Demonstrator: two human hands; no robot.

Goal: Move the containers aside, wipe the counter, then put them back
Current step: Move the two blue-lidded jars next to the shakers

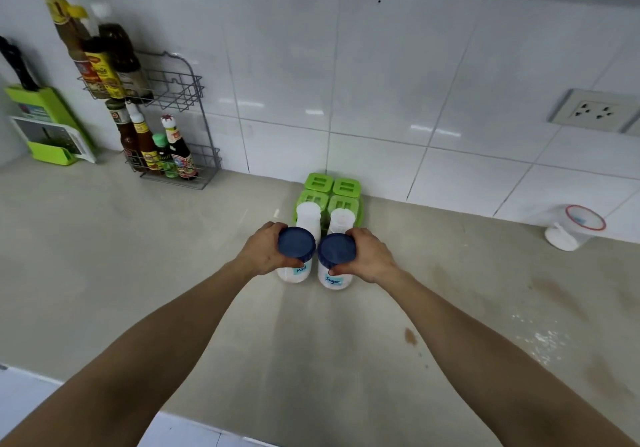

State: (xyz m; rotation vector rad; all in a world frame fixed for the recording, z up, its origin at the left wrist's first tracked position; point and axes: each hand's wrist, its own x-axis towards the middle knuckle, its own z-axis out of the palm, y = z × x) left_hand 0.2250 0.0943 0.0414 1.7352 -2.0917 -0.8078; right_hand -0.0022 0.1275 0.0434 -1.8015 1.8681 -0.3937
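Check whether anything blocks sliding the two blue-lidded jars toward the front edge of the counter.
Nothing visible does. The left hand grips the MSG jar, the right hand the sugar jar; the counter nearer the person shows only stains.

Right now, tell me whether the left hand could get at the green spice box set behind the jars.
Probably not directly. The left hand grips the MSG jar, and two white-lidded jars stand between it and the green spice box set. It would have to let go and reach over them.

left jar (pixel 295 271) label "msg"; right jar (pixel 333 276) label "sugar".
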